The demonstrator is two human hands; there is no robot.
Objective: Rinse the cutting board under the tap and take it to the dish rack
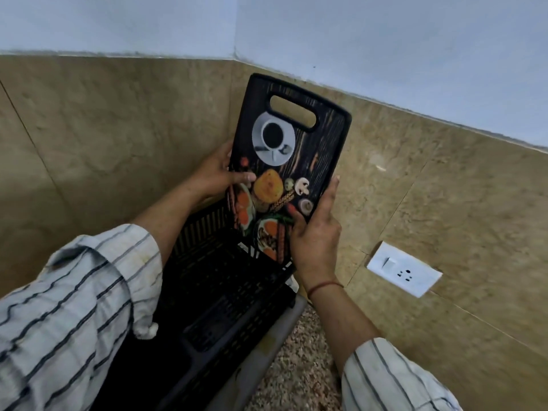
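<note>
Board (284,161), pinched at both side edges by left fingers (237,177) and right fingers (332,197), should lower upright into rack (219,280) slots directly below them.

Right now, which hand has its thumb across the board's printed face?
The left hand; the right hand grips the cutting board along its edge.
</note>
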